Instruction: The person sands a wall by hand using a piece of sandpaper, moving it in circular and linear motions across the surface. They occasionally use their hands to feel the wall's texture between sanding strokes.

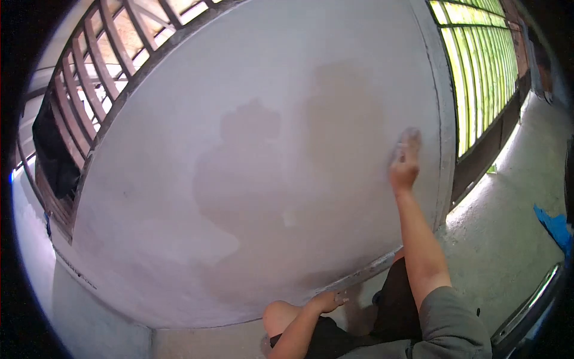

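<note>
A smooth grey wall (179,149) fills the middle, with the wearer's shadow and another dark shadow on it. My right hand (408,158) is raised against the wall's right part, near its edge. Its fingers are blurred and point up; whether they hold something small against the wall cannot be made out. My left hand (330,301) rests low by my knee (280,314), below the wall's bottom edge, with pale smears on its fingers. Nothing shows in the left hand, and its fingers are partly spread.
Brown bars (89,72) stand at the upper left, with dark cloth (54,152) hanging there. A barred window (478,72) lies at the upper right. On the floor (496,227) at the right are a blue scrap (553,226) and a dark object with a shiny metal edge (529,302).
</note>
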Demonstrator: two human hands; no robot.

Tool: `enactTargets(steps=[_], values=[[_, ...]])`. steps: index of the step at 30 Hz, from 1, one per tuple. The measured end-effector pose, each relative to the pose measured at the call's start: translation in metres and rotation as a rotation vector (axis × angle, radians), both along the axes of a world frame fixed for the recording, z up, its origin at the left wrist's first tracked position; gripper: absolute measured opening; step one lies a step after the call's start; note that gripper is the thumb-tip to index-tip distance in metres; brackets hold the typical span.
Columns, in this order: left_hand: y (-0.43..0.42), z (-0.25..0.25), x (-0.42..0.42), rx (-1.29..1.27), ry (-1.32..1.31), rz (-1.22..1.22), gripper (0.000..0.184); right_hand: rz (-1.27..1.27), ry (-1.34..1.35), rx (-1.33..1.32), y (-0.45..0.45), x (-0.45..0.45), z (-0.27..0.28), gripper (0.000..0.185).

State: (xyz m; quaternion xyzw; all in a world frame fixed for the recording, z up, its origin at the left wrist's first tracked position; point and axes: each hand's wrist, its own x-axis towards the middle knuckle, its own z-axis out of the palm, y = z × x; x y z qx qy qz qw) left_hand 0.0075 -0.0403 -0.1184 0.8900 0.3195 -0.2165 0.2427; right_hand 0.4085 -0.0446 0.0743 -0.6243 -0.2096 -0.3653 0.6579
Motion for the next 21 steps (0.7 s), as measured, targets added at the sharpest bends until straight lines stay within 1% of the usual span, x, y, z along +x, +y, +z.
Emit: enactTargets(steps=[2,3,4,5,6,8,9,11,12,14,15,17,18,19,20,21], values=[[0.0,0.007,0.001,-0.011,0.045,0.006,0.073,0.111,-0.388,-0.114,-0.002,-0.023,0.011,0.045],[-0.002,0.011,0.003,-0.015,0.077,0.03,0.074,0.103,-0.376,-0.123,-0.003,-0.023,0.013,0.045],[-0.004,0.014,0.004,-0.021,0.087,0.027,0.074,0.108,-0.332,-0.067,0.0,-0.021,0.016,0.044],[-0.005,0.018,0.004,-0.031,0.058,0.033,0.075,0.12,-0.293,-0.008,0.003,-0.021,0.019,0.043],[-0.007,0.024,0.006,-0.04,0.022,0.046,0.077,0.133,-0.295,-0.01,0.005,-0.021,0.021,0.043],[-0.012,0.035,0.009,-0.051,-0.015,0.046,0.077,0.019,-0.044,0.087,0.009,-0.02,0.028,0.049],[-0.014,0.04,0.009,-0.058,-0.038,0.027,0.077,0.032,-0.05,0.088,0.011,-0.029,0.032,0.049],[-0.013,0.045,0.016,-0.048,0.003,0.035,0.076,0.096,-0.375,-0.036,0.01,-0.051,0.034,0.048],[-0.014,0.046,0.016,-0.04,0.057,0.032,0.075,0.09,-0.357,-0.035,0.01,-0.049,0.033,0.048],[-0.009,0.027,0.011,-0.036,0.072,0.015,0.075,0.232,-0.186,0.106,0.012,-0.041,0.032,0.044],[-0.006,0.022,0.01,-0.035,0.048,0.012,0.075,0.25,-0.194,0.113,0.012,-0.038,0.033,0.044],[-0.01,0.032,0.005,-0.033,-0.014,0.019,0.075,0.138,-0.051,0.088,0.011,-0.033,0.039,0.037],[-0.012,0.034,0.005,-0.037,-0.056,0.002,0.075,0.158,-0.075,0.093,0.013,-0.043,0.042,0.037],[-0.011,0.029,0.006,-0.027,-0.075,0.014,0.075,0.143,-0.219,0.043,0.013,-0.056,0.041,0.037],[-0.009,0.025,0.008,0.007,-0.023,-0.013,0.077,0.116,-0.352,-0.001,0.014,-0.062,0.042,0.038],[-0.006,0.024,0.008,0.042,0.045,-0.05,0.08,0.108,-0.345,0.013,0.015,-0.059,0.043,0.038]])
